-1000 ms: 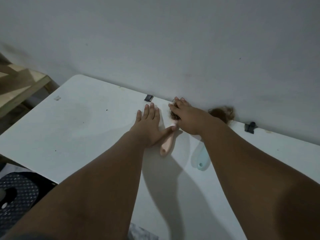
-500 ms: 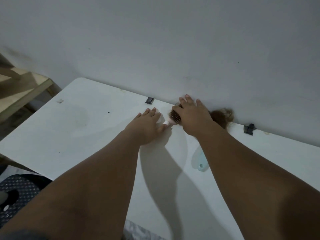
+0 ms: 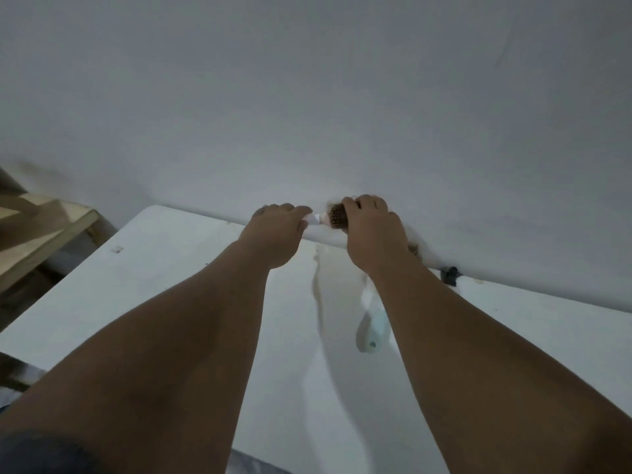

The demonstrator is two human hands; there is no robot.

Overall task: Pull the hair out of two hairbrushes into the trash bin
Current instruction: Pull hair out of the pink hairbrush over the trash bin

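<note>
A pink hairbrush (image 3: 333, 218) with brown hair in its bristles is held up above the far edge of the white table (image 3: 171, 285). My left hand (image 3: 275, 230) is closed on its handle. My right hand (image 3: 371, 230) is closed over the brush head and the hair. A second, pale teal hairbrush (image 3: 372, 331) lies on the table under my right forearm; only its handle shows. A little brown hair (image 3: 415, 249) peeks out beside my right wrist. No trash bin is in view.
A plain white wall rises right behind the table. A black clip (image 3: 449, 273) sits at the table's far edge on the right. A wooden shelf or frame (image 3: 41, 230) stands to the left of the table.
Both hands have lifted the pink brush off the table, the left hand closing on the handle. The view has tilted up toward the wall.
</note>
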